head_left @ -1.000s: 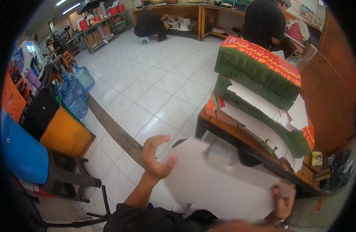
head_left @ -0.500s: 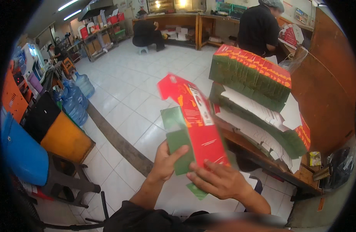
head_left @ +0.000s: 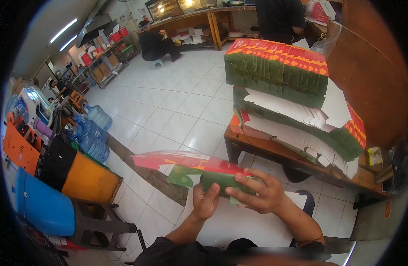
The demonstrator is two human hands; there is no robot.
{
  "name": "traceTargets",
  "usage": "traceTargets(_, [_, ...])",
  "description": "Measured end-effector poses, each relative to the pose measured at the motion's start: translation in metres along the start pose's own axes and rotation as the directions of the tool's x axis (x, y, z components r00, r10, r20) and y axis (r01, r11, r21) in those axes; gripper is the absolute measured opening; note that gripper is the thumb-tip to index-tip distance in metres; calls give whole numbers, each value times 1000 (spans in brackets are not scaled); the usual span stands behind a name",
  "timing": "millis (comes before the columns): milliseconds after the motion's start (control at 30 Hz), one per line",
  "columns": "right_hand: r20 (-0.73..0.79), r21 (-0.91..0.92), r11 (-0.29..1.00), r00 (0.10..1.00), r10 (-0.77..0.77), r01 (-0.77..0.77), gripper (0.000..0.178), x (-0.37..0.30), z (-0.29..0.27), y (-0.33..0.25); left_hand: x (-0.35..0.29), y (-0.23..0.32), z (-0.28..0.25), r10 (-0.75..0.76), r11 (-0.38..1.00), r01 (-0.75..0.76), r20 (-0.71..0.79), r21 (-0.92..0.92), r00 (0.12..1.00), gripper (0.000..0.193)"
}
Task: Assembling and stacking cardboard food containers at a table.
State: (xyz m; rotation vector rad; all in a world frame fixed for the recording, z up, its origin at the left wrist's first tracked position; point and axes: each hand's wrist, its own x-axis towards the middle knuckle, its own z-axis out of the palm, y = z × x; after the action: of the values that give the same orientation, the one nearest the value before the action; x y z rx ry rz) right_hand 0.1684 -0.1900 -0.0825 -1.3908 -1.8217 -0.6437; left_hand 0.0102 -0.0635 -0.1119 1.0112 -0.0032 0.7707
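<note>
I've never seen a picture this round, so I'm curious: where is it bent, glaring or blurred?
Head view: corners black, the grey floor strip looks bowed; head view: ceiling lights glowing white, glare on the tiled floor; head view: a shape along the bottom edge too blurred to name, the held box slightly soft.

- The fingers (head_left: 268, 178) held one red-and-green carton (head_left: 222, 176).
- Three tiers of cartons (head_left: 277, 79) rose to their right.
- At least three blue water bottles (head_left: 92, 141) stood beyond them, left.
- One dark stool (head_left: 94, 225) stood left of them.
- Three people (head_left: 154, 44) were farther beyond.
</note>
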Motion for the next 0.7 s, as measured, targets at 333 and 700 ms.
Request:
traceTargets(333, [38,15,1000,999,-25,25,46,0,8,-3,9,1,7,178,973,-167,-57,158,982,33])
traceTargets(700, [-83,-10,997,994,77,-78,66,-8,28,0,-9,-29,3,-93,987,87,40,133,995,42])
